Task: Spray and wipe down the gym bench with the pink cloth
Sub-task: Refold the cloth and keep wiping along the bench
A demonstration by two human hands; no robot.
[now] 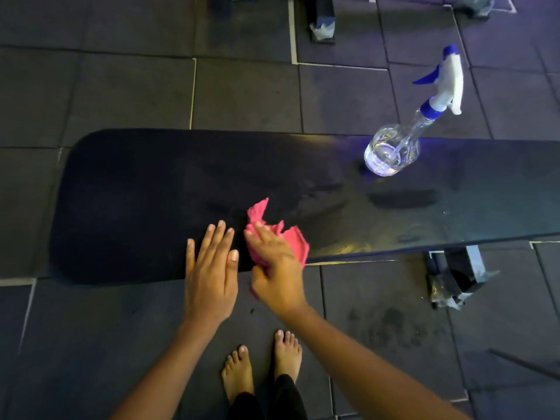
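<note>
The black padded gym bench [136, 201] runs across the view from left to right. The pink cloth [298, 237] lies crumpled at the bench's near edge, and my right hand [277, 265] presses down on it with the fingers curled over the fabric. Just to the left of the cloth, my left hand [212, 274] rests flat on the near edge with fingers spread and nothing in it. A clear spray bottle [394, 150] with a white and blue trigger head stands upright on the bench at the far right. Wet streaks shine on the pad to the right of the cloth.
The floor is dark rubber tiles [121, 80]. The bench's metal foot [457, 277] sticks out below the near edge at the right. Another equipment leg [322, 22] stands beyond the bench at the top. My bare feet [263, 365] stand close to the bench.
</note>
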